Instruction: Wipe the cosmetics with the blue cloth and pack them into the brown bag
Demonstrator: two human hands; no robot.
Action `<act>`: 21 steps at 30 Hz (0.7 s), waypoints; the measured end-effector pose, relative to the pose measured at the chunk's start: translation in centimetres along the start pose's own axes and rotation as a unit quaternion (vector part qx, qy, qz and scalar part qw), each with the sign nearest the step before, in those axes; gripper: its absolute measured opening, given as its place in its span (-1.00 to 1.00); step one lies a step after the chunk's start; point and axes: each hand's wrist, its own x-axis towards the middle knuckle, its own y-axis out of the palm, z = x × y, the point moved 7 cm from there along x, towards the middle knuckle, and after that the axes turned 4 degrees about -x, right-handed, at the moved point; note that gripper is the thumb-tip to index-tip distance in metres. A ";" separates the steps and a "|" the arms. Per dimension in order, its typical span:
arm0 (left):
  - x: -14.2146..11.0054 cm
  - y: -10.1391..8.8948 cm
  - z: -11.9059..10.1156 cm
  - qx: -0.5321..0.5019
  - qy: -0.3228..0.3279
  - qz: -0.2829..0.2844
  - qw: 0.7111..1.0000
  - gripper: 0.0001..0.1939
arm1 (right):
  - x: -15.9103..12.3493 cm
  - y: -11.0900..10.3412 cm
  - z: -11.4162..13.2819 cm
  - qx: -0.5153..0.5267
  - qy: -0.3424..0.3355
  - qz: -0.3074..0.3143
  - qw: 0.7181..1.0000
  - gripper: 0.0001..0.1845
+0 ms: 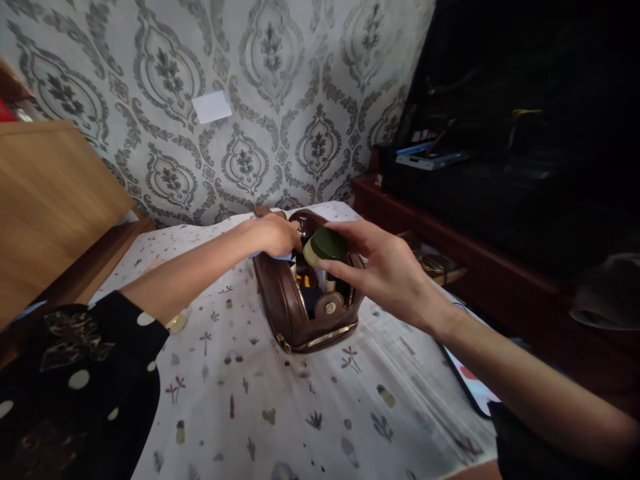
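Observation:
A brown leather toiletry bag (295, 313) stands open on a table covered by a white patterned cloth (280, 413). My right hand (385, 273) is closed on a small round jar with a dark green lid (325, 247), holding it just above the bag's opening. My left hand (275, 233) rests on the bag's far left rim, fingers curled over it and over something light blue. Dark bottles stand inside the bag.
A wooden panel (50, 200) stands at the left. A dark red wooden ledge (450, 233) runs along the right, with dark items and a blue-and-white thing (425, 157) on it. A phone (473, 387) lies at the table's right edge. Patterned wallpaper is behind.

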 end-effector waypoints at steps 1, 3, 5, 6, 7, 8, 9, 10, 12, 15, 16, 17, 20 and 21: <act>0.1 0.1 0.0 -0.007 -0.011 0.003 1.000 -0.57 | 0.3 0.2 0.1 -0.031 -0.004 0.012 0.999 -0.57; 0.2 0.3 0.0 -0.015 -0.025 0.002 1.000 -0.56 | 0.9 0.5 0.4 -0.080 -0.014 0.039 0.996 -0.59; 0.3 0.5 0.0 -0.008 -0.034 0.004 0.999 -0.56 | 1.4 0.9 0.9 -0.114 -0.024 0.068 0.991 -0.62; 0.2 0.6 0.0 -0.001 -0.037 0.007 0.999 -0.56 | 1.7 1.2 1.1 -0.127 -0.029 0.082 0.988 -0.63; 0.2 0.7 0.0 0.006 -0.039 0.010 0.999 -0.56 | 1.9 1.5 1.3 -0.138 -0.034 0.098 0.985 -0.63; 0.1 0.8 0.1 0.012 -0.042 0.012 0.999 -0.56 | 2.1 1.8 1.4 -0.150 -0.040 0.112 0.981 -0.62; 0.0 0.9 0.1 0.018 -0.044 0.013 0.999 -0.56 | 2.2 2.2 1.4 -0.165 -0.047 0.125 0.977 -0.59; -0.1 1.0 0.1 0.026 -0.045 0.014 0.999 -0.56 | 2.3 2.6 1.4 -0.182 -0.054 0.138 0.972 -0.57; -0.4 1.2 0.2 0.044 -0.044 0.018 0.998 -0.56 | 2.4 3.5 1.2 -0.222 -0.071 0.164 0.958 -0.60; -0.9 1.5 0.1 0.058 -0.033 0.032 0.997 -0.53 | 2.5 4.8 0.8 -0.273 -0.093 0.212 0.934 -0.69; -1.0 1.5 0.1 0.059 -0.029 0.035 0.997 -0.52 | 2.4 5.2 0.7 -0.287 -0.094 0.226 0.926 -0.69; -1.1 1.4 0.1 0.060 -0.025 0.036 0.997 -0.52 | 2.5 5.5 0.7 -0.302 -0.091 0.238 0.919 -0.67; -1.3 1.2 0.0 0.056 -0.020 0.027 0.998 -0.54 | 2.5 6.1 0.8 -0.349 -0.077 0.251 0.900 -0.60; -1.3 1.1 0.0 0.052 -0.019 0.023 0.998 -0.55 | 2.6 6.3 0.8 -0.367 -0.073 0.250 0.893 -0.59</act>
